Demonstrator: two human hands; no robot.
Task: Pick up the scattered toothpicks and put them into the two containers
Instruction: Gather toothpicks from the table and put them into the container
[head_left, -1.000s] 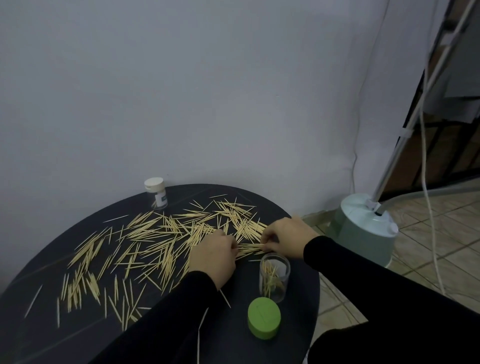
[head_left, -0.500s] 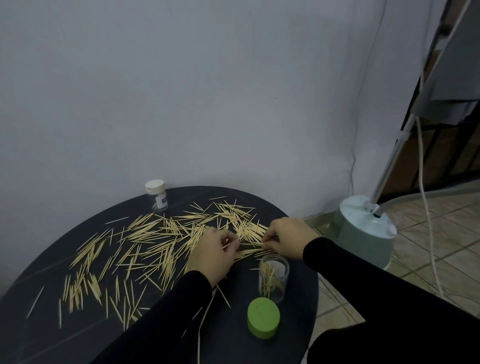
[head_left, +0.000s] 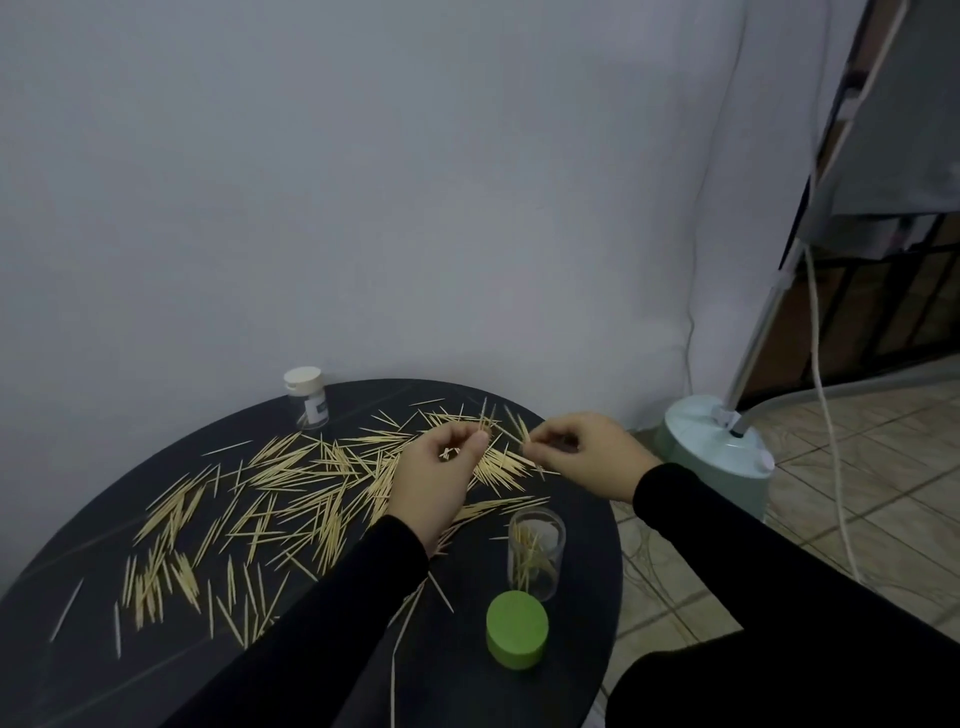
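A person in black sleeves gathers toothpicks (head_left: 291, 488) strewn across a round dark table (head_left: 582, 649), most of them fanned out to the left of the left hand and beneath both wrists. Far off to that hand's upper left, by the wall, stands a small capped jar (head_left: 306, 397), its white lid on and nothing yet going into it. The left hand (head_left: 436, 480) is raised slightly off the pile, thumb and fingers curled around a small cluster of sticks whose tips show in the palm. Just to its right the right hand (head_left: 587, 457) pinches a few more between thumb and forefinger, the points jutting toward the left hand. Below the right hand, close to its wrist, an open clear jar (head_left: 536, 553) stands upright with only a thin bundle inside; nearer the person lies a green lid (head_left: 517, 636).

The step at hand appears to be collecting a bunch before a drop. It would go best if the sticks are squared up parallel in the fingers, then lowered points-down into the narrow mouth, with the jar steadied so a sleeve does not tip it. Crossed sticks are likely to snag on the rim. Most of the work remains.
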